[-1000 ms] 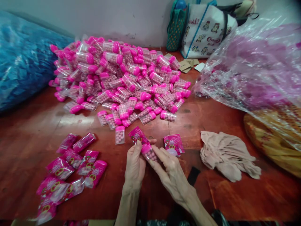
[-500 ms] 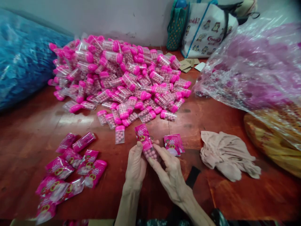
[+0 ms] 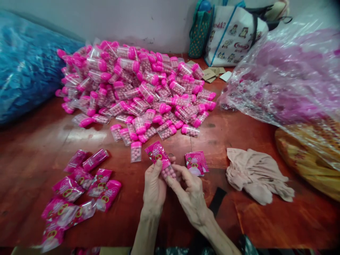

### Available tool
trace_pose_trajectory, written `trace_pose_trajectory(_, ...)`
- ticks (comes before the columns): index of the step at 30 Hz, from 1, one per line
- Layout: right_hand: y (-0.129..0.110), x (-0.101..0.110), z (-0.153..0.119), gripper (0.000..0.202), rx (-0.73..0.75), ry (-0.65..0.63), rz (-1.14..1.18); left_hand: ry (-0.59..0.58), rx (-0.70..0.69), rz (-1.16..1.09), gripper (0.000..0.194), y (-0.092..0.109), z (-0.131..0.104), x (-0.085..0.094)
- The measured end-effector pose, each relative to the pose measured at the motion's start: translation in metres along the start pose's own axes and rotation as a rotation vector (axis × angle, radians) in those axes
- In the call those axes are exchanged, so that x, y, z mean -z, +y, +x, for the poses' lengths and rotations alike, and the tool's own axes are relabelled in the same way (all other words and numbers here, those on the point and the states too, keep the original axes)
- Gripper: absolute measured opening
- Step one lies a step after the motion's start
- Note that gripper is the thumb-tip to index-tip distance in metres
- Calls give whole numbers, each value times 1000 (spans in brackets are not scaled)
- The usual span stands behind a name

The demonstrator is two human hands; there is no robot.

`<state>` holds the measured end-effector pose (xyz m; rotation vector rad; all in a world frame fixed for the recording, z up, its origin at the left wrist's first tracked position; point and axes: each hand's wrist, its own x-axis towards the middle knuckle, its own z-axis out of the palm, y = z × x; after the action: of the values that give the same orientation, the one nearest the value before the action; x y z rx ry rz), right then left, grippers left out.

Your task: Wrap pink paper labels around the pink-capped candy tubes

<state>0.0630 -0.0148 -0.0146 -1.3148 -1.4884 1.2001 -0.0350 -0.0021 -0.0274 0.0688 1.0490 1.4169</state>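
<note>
Between my hands is a clear candy container with a pink cap, full of small pink balls. A printed pink sleeve sits at its cap end and sticks out beyond it. My left hand pinches the sleeve with the thumb on top. With thumb and fingers, my right hand grips the container's clear end. Just beyond my right hand lies a small stack of flat pink sleeves. One loose candy container rests beyond my left hand. Several sleeved containers lie at the left.
A large heap of pink-capped containers covers the back. Blue plastic bag at left; clear bag of pink items at right, above a yellow-brown bag. A beige cloth and a black strap lie right.
The sleeve's free end has tilted further to the left. Both hands keep their hold on the sleeve and container, almost in the same place.
</note>
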Motion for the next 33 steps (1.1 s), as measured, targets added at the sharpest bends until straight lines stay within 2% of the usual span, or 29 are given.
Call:
trace_pose_trajectory(5,2,0,-2,24,-31,67,59,-130,52,62,23,-2,-1,-3)
trace_pose_trajectory(8,5,-1,-3,25,-20,123,60,-151,33,44,23,-3,-2,-5)
trace_pose_trajectory(13,8,-2,-1,25,-37,134,139,-107,-21,6,33,-2,-5,-8)
trace_pose_trajectory(22,10,-8,-2,25,-57,240,184,-18,-186,76,23,-11,-7,-10)
trace_pose_trajectory(25,11,-8,0,26,-114,212,317,-21,-221,88,21,-11,-7,-11)
trace_pose_trajectory(29,10,-7,3,26,-195,130,535,-35,-215,56,29,-8,-7,-10)
trace_pose_trajectory(33,9,-5,4,26,-229,142,566,-20,-245,133,17,-10,-6,-8)
